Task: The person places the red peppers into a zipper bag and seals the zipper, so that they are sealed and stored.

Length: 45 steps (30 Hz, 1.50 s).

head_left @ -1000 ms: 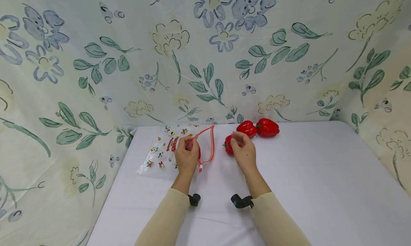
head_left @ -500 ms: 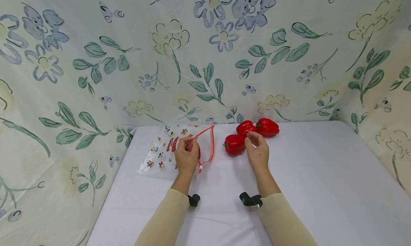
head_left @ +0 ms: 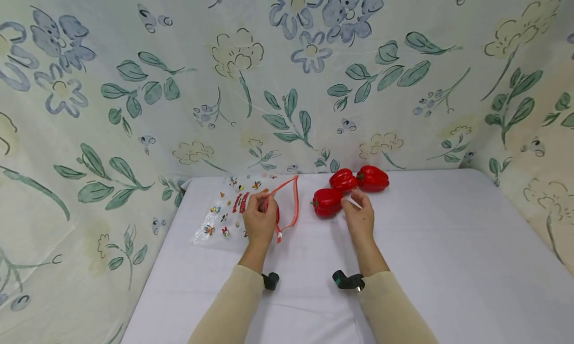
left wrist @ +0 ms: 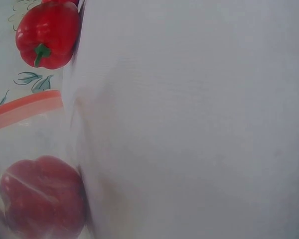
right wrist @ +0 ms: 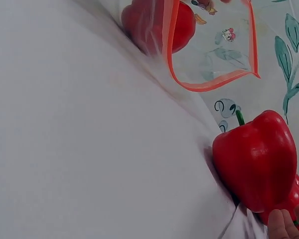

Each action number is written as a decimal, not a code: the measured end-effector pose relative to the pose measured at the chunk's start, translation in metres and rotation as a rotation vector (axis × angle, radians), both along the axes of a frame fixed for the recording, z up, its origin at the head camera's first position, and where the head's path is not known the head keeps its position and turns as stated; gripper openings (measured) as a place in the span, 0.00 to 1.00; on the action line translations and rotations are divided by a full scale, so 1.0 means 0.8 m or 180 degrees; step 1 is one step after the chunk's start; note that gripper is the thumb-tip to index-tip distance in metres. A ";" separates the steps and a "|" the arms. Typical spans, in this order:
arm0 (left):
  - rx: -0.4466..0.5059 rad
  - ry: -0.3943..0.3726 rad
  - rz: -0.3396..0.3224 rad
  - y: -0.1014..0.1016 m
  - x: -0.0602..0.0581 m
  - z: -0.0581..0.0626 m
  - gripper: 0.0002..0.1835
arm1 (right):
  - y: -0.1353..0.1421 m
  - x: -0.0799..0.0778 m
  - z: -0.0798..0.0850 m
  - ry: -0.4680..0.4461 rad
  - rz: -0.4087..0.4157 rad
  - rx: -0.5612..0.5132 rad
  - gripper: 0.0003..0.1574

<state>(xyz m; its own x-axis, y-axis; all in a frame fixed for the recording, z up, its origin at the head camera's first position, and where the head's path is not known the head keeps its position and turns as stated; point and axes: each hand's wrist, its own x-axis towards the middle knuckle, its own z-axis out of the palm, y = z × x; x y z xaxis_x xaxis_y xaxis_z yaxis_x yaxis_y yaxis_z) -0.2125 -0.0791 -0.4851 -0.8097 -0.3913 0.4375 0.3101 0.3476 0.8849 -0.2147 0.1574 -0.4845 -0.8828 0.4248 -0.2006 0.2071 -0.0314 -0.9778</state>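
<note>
A clear zip bag [head_left: 211,237] with an orange-red zip edge and cartoon prints lies on the table's left part. My left hand [head_left: 260,222] pinches its upper edge, and the mouth gapes toward the right. One red bell pepper [right wrist: 184,30] is inside, mostly hidden behind my left hand in the head view. Right of the mouth, another red bell pepper [head_left: 327,202] lies on its side, its green stem toward the bag. My right hand [head_left: 361,222] is just right of this pepper, fingers loosely bent and nothing between them.
Two more red bell peppers [head_left: 344,180] [head_left: 373,178] lie side by side at the table's back edge. A white cloth covers the table [head_left: 448,249]. Behind it hangs a floral curtain [head_left: 287,75].
My right hand has drawn back to the right from the nearest bell pepper, which now shows whole and stays in place. My left hand and the bag have hardly moved.
</note>
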 end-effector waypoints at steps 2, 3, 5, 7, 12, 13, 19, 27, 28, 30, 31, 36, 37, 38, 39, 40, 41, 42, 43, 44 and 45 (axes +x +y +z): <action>0.0007 0.0003 -0.0001 0.000 0.000 0.000 0.07 | -0.004 -0.001 -0.002 -0.0013 -0.0001 -0.0028 0.32; 0.0008 0.0005 -0.0002 0.000 0.000 0.000 0.07 | -0.006 -0.001 -0.003 -0.0024 -0.0008 -0.0034 0.32; 0.0011 0.0004 -0.0004 0.000 0.000 0.001 0.07 | -0.010 -0.002 -0.004 -0.0034 -0.0016 -0.0040 0.32; 0.0011 -0.0004 -0.0002 0.001 0.001 0.001 0.07 | -0.013 -0.002 -0.005 -0.0062 -0.0018 -0.0030 0.34; 0.0024 -0.0029 -0.0002 0.001 0.002 0.001 0.07 | -0.020 -0.003 -0.006 -0.0122 0.0016 -0.0004 0.41; 0.0028 -0.0030 0.0000 0.001 0.002 0.001 0.07 | -0.021 -0.003 -0.007 -0.0145 0.0025 -0.0004 0.42; 0.0029 -0.0018 -0.0006 0.000 0.002 0.001 0.07 | -0.027 -0.008 -0.013 -0.0139 0.0118 -0.0007 0.50; 0.0014 0.0029 -0.0003 0.000 0.003 0.002 0.06 | -0.033 -0.011 -0.020 -0.0157 0.0292 0.0201 0.64; 0.0018 0.0028 -0.0004 0.000 0.003 0.002 0.06 | -0.034 -0.011 -0.020 -0.0172 0.0315 0.0241 0.65; 0.0025 0.0013 -0.0006 0.000 0.003 0.002 0.06 | -0.034 -0.011 -0.020 -0.0219 0.0348 0.0313 0.66; 0.0032 -0.0002 -0.0011 0.000 0.003 0.002 0.06 | -0.035 -0.011 -0.021 -0.0248 0.0360 0.0348 0.67; 0.0047 -0.0070 -0.0037 0.000 0.004 0.003 0.07 | -0.036 -0.011 -0.022 -0.0310 0.0386 0.0428 0.64; 0.0044 -0.0077 -0.0038 0.000 0.004 0.003 0.07 | -0.036 -0.011 -0.022 -0.0309 0.0383 0.0439 0.64; 0.0042 -0.0072 -0.0037 0.000 0.004 0.003 0.07 | -0.036 -0.011 -0.023 -0.0303 0.0381 0.0443 0.63; 0.0039 -0.0066 -0.0033 0.000 0.004 0.003 0.07 | -0.037 -0.011 -0.023 -0.0297 0.0372 0.0447 0.63; 0.0031 -0.0062 -0.0021 0.000 0.003 0.003 0.07 | -0.037 -0.011 -0.023 -0.0274 0.0369 0.0455 0.63; 0.0023 -0.0055 -0.0009 0.000 0.003 0.003 0.07 | -0.037 -0.011 -0.024 -0.0253 0.0367 0.0460 0.62; 0.0016 -0.0050 0.0003 0.000 0.003 0.003 0.07 | -0.037 -0.011 -0.024 -0.0233 0.0357 0.0457 0.61; 0.0013 -0.0044 0.0015 0.000 0.002 0.003 0.07 | -0.037 -0.011 -0.025 -0.0222 0.0351 0.0454 0.61; 0.0012 -0.0040 0.0026 0.000 0.002 0.003 0.06 | -0.036 -0.011 -0.025 -0.0217 0.0342 0.0442 0.60; 0.0009 -0.0039 0.0037 0.000 0.002 0.003 0.06 | -0.036 -0.011 -0.026 -0.0206 0.0338 0.0429 0.60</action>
